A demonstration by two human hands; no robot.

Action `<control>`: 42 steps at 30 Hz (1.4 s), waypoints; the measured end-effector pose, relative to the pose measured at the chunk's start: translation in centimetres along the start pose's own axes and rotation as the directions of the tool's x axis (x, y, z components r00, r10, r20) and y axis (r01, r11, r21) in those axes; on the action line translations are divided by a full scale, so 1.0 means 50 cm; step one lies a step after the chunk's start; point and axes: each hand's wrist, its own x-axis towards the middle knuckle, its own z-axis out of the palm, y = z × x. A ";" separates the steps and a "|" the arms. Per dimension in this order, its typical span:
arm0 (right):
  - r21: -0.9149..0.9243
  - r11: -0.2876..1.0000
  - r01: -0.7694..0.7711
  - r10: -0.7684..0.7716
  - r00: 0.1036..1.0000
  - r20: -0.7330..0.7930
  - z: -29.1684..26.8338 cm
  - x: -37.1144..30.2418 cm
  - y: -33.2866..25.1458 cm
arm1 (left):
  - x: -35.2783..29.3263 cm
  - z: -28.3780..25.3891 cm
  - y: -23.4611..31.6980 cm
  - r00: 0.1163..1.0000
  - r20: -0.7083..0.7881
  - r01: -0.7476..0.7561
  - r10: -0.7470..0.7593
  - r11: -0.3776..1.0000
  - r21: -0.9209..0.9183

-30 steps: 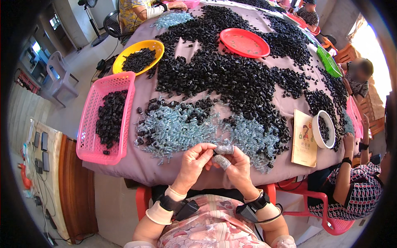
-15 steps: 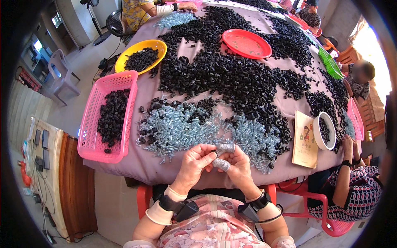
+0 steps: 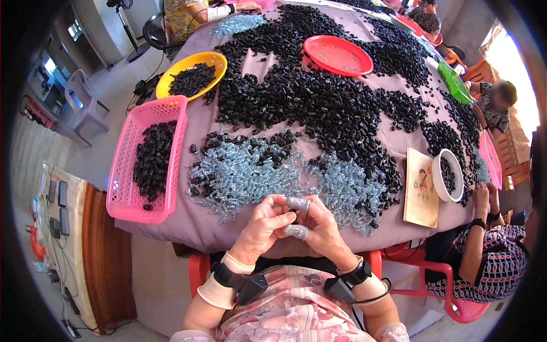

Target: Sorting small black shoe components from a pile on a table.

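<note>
One black piece (image 3: 293,211), right hand (image 3: 323,231) shifted leftward

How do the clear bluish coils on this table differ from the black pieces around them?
Colour: the bluish coils look see-through, while the black pieces are dark and opaque.
Shape: the coils are springlike spirals; the black pieces look short and chunky.
Spread: the black pieces cover far more cloth than the coils.
Shared: both are small and lie loose in heaps.
</note>
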 end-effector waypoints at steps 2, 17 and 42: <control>-0.071 0.997 0.012 -0.010 1.000 0.026 -0.003 0.001 -0.005 | 0.001 -0.004 -0.002 1.000 0.018 0.001 -0.001 1.000 -0.002; -0.138 0.990 -0.006 -0.025 0.976 -0.218 0.013 -0.017 0.004 | 0.008 -0.008 -0.021 1.000 0.008 -0.015 0.016 0.999 -0.051; -0.016 0.999 -0.050 0.047 0.990 -0.132 0.002 -0.011 0.032 | 0.010 -0.004 -0.029 1.000 0.007 -0.020 0.021 0.998 -0.066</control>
